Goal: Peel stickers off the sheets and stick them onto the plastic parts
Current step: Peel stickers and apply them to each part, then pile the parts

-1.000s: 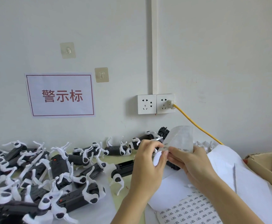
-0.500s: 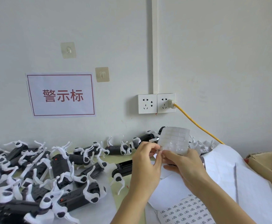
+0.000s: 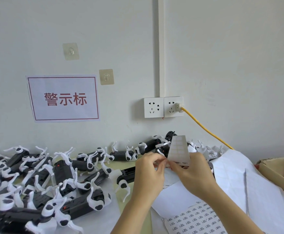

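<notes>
My right hand (image 3: 194,173) holds a small sticker sheet (image 3: 178,149) upright above the table; most of its cells look blank, with a few printed labels along its lower edge. My left hand (image 3: 149,171) pinches at the sheet's lower left corner, fingertips meeting those of the right hand. Many black plastic parts with white curved legs (image 3: 63,169) lie heaped across the left of the table. One such part (image 3: 126,174) lies just left of my left wrist. A full printed sticker sheet (image 3: 197,220) lies flat at the bottom, under my right forearm.
Used white backing sheets (image 3: 239,179) pile up on the right. A cardboard box (image 3: 279,171) sits at the far right edge. A yellow cable (image 3: 205,130) runs from the wall socket (image 3: 163,107) down behind the papers. A red-lettered sign (image 3: 63,98) hangs on the wall.
The small sheet has turned to stand upright and narrower in view. My left fingers have moved to pinch its lower left corner; both hands stay in about the same place.
</notes>
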`<action>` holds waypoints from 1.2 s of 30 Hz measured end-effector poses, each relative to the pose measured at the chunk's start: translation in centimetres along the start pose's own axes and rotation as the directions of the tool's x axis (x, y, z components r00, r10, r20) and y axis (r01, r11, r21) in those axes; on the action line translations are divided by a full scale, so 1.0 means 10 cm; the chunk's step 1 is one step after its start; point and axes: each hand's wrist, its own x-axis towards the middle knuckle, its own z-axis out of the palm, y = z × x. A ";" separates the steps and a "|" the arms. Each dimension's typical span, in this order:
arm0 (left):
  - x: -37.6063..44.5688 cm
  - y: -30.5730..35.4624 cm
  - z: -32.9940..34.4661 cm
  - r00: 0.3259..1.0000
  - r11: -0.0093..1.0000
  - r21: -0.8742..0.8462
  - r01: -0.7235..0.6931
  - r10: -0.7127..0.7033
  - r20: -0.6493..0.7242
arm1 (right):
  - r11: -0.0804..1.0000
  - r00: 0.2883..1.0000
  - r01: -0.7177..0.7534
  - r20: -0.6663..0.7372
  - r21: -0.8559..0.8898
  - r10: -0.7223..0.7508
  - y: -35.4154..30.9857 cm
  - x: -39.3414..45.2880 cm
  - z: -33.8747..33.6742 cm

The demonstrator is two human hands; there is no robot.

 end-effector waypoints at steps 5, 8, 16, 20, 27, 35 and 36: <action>-0.01 0.00 -0.02 0.997 0.998 -0.045 0.046 -0.043 0.062 | 0.999 0.999 -0.011 0.039 -0.052 0.013 -0.03 -0.01 -0.04; -0.02 0.01 -0.03 0.995 0.997 -0.035 0.064 -0.061 0.082 | 0.999 0.998 -0.021 0.063 -0.040 0.023 -0.04 -0.02 -0.07; -0.04 0.05 -0.02 0.990 0.989 -0.090 0.120 -0.112 0.081 | 0.997 0.995 -0.057 0.084 0.050 0.053 -0.05 -0.01 -0.08; -0.03 0.07 -0.02 0.984 0.975 -0.141 0.172 -0.178 -0.031 | 0.994 0.997 -0.074 0.026 0.086 0.072 -0.05 -0.01 -0.06; 0.04 0.03 -0.08 0.873 0.875 -0.370 0.313 -0.418 -0.250 | 0.846 0.955 -0.223 -0.066 0.484 0.290 0.04 0.03 0.04; 0.04 0.03 -0.11 0.835 0.865 -0.375 0.333 -0.455 -0.310 | 0.812 0.796 -0.569 -0.162 0.128 0.583 0.17 0.07 -0.07; 0.04 0.03 -0.11 0.832 0.865 -0.375 0.333 -0.457 -0.314 | 0.824 0.810 -0.566 -0.214 -0.038 0.547 0.15 0.07 -0.11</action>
